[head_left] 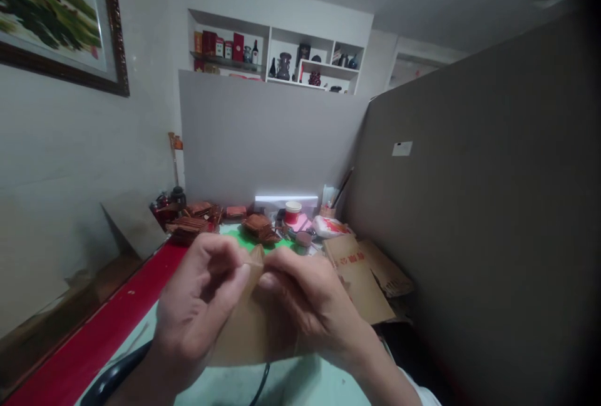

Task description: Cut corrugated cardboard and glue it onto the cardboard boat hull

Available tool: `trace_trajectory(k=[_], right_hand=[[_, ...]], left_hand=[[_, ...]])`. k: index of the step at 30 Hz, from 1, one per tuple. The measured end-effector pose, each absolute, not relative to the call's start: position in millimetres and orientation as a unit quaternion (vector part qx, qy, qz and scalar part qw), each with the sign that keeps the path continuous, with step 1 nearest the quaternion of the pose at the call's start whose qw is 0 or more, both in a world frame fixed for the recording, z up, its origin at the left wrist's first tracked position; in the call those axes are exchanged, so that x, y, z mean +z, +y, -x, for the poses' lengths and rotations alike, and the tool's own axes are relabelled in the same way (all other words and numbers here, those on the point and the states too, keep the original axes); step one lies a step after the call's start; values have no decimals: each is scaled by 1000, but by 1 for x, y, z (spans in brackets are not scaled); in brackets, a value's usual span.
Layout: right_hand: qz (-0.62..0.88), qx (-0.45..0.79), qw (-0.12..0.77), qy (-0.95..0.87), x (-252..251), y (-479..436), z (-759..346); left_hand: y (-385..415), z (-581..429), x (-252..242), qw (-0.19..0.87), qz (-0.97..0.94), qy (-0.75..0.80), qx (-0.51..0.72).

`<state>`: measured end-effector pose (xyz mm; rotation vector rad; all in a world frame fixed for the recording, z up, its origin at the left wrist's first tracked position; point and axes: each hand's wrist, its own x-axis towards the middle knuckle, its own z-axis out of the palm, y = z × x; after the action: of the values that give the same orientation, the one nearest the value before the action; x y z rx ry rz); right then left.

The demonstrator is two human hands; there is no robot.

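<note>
My left hand (200,299) and my right hand (312,293) are raised close together over the table, thumb and forefinger pinched in each. Between their fingertips runs a thin pale strand (255,263); whether it is thread or something stiffer I cannot make out. Directly below and behind the hands is a brown sheet of paper or card (244,337), with a folded brown peak (257,252) showing beyond the fingers. Beyond them, a pile of reddish-brown leather-like pieces (258,224) lies on a green mat (284,244).
More brown pieces (190,225) are stacked at the back left. A red and white cup (292,212), a small round jar (303,241) and a white plastic packet (331,226) stand further back. Cardboard (361,281) lies at right. Grey panels (272,136) enclose the back and right.
</note>
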<state>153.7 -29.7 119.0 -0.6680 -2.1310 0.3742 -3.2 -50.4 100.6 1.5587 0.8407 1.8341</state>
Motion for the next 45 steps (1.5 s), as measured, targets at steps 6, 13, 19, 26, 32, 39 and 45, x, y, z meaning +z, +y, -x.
trace_trajectory(k=[6,13,19,26,32,39,45], right_hand=[[286,202,466,-812,129,-37,-159],[316,266,580,-702,133,-20,-176],[335,307,595,-663,134,-7,-186],[339,317,587,-663,128,1,-180],[338,238,591,-693,126,-19,-178],[343,248,531,-734,123,-23,-173],[324,224,521,-757,123,-13,-178]], left_hand=[[-43,-2,118,474,-536,268,644],[-16,-17,129,545,-628,104,545],[-5,-31,130,493,-696,87,516],[-1,-25,134,350,-740,143,557],[11,-9,127,368,-706,226,562],[11,-10,121,369,-702,296,532],[14,-22,123,393,-693,299,525]])
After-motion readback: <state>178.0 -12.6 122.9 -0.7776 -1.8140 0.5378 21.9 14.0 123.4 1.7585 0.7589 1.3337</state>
